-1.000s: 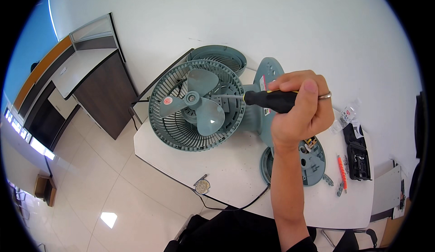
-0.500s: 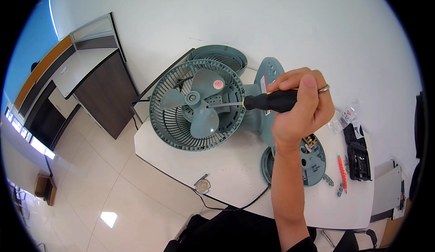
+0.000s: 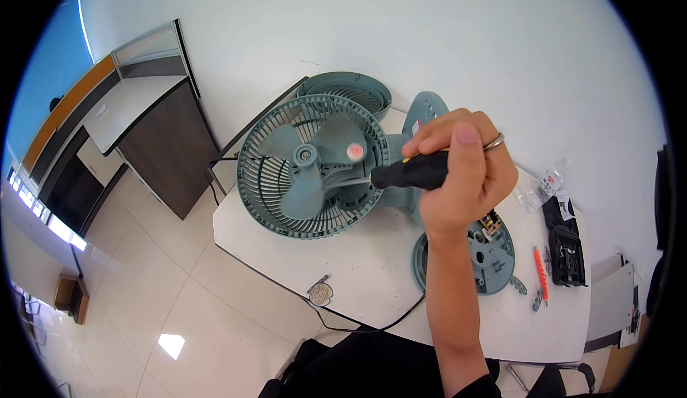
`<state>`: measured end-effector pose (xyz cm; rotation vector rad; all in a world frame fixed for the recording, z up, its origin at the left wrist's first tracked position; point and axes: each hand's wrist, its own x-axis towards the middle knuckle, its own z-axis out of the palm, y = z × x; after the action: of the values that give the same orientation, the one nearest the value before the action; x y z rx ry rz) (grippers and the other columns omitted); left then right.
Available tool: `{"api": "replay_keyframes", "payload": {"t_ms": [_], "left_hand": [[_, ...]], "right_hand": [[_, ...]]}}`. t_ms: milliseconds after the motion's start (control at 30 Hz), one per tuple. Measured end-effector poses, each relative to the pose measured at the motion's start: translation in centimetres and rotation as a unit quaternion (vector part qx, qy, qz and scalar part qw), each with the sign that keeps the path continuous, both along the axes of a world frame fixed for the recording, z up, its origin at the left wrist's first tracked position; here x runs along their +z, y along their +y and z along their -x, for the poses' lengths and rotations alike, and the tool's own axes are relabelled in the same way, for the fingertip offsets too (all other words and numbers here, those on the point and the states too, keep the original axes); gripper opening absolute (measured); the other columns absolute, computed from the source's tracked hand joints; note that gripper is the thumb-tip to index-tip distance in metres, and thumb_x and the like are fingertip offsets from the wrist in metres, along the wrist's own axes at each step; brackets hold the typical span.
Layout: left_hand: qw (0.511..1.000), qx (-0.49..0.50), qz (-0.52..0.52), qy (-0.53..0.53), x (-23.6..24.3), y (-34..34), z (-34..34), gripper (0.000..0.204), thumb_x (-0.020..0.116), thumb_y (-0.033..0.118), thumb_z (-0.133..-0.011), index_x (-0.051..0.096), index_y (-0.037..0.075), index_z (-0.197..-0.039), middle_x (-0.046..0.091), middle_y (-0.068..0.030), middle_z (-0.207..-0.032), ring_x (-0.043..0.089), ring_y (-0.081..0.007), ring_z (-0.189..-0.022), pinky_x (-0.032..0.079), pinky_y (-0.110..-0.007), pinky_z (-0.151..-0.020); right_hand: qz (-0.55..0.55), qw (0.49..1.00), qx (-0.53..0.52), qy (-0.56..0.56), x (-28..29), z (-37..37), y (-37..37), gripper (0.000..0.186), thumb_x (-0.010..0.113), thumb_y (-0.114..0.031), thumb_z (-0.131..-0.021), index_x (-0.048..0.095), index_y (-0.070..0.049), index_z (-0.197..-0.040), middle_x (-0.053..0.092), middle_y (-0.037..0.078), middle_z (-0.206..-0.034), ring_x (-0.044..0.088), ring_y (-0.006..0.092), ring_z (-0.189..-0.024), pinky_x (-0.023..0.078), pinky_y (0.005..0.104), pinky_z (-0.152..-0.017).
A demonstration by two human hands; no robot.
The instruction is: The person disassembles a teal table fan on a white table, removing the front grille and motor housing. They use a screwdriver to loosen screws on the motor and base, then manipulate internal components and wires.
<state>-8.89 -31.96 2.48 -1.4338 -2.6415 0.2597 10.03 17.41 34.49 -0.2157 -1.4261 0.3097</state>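
Your right hand (image 3: 472,172) clasps the black-handled screwdriver (image 3: 411,172) (thumb toward twelve o'clock), with your forearm (image 3: 453,290) below at six and the shaft (image 3: 354,182) pointing toward nine at the fan (image 3: 306,156).

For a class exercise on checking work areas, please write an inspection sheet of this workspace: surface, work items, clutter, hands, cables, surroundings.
Surface: white table, with scattered specks.
Work items: green fan, front uncovered, blades exposed; screwdriver shaft reaching inside, tip contact unclear; round green part beside the forearm; round grille behind the fan.
Clutter: clear bottle, black case and orange rod at right; small disc near the front edge.
Hands: right hand grips the screwdriver; left not in view.
Cables: dark cable curving at the front edge; black cord at left.
Surroundings: desk and tiled floor at left; white wall behind.
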Motion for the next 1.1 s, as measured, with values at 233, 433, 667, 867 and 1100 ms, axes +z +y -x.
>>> {"api": "replay_keyframes", "payload": {"t_ms": [233,433,667,867,1100], "left_hand": [[0.998,-0.032,-0.022,0.046,-0.4,-0.3,0.2,0.011,0.06,0.012,-0.088,0.066,0.018,-0.095,0.055,-0.0039,-0.073,0.057,-0.0236,-0.062,0.049,-0.038,-0.052],[0.992,0.037,0.089,-0.082,-0.1,-0.3,1.0,0.023,0.059,0.013,-0.09,0.06,0.015,-0.113,0.058,-0.0072,-0.084,0.059,-0.0271,-0.072,0.051,-0.041,-0.061],[0.957,-0.086,0.009,-0.279,0.4,3.6,4.9,0.023,0.051,0.015,-0.097,0.054,0.012,-0.12,0.045,-0.0197,-0.119,0.05,-0.0372,-0.104,0.051,-0.044,-0.08],[0.787,-0.171,-0.188,-0.562,-1.4,14.3,4.7,0.034,0.052,0.018,-0.097,0.048,0.012,-0.13,0.045,-0.0212,-0.13,0.05,-0.0377,-0.11,0.05,-0.045,-0.087],[0.582,-0.55,-0.244,-0.547,8.8,28.9,-7.7,0.021,0.055,-0.002,-0.086,0.061,-0.002,-0.106,0.065,-0.0137,-0.086,0.062,-0.0264,-0.078,0.048,-0.032,-0.071]], "right_hand": [[-0.063,0.996,-0.045,0.033,0.1,-0.2,0.7,0.034,0.052,-0.013,-0.096,0.058,0.003,-0.067,0.061,0.01,-0.059,0.056,0.0141,-0.05,0.043,0.0244,-0.048],[-0.015,0.993,-0.107,0.05,0.6,-1.1,0.0,0.035,0.046,-0.015,-0.095,0.049,0.002,-0.065,0.057,0.016,-0.061,0.055,0.0208,-0.049,0.045,0.0299,-0.05],[-0.197,0.906,-0.194,0.322,4.8,-10.7,-7.1,0.027,0.052,-0.026,-0.093,0.053,-0.008,-0.073,0.061,0.013,-0.067,0.053,0.0178,-0.057,0.044,0.0304,-0.058],[-0.251,0.839,-0.244,0.417,5.8,-17.8,-17.4,0.022,0.051,-0.027,-0.093,0.051,-0.01,-0.079,0.051,0.005,-0.071,0.048,0.0167,-0.059,0.042,0.0305,-0.058],[-0.014,0.959,-0.15,0.241,-0.9,-20.1,-16.5,0.015,0.055,-0.01,-0.093,0.047,-0.006,-0.08,0.049,0.006,-0.067,0.041,0.0101,-0.045,0.033,0.0248,-0.04]]}}
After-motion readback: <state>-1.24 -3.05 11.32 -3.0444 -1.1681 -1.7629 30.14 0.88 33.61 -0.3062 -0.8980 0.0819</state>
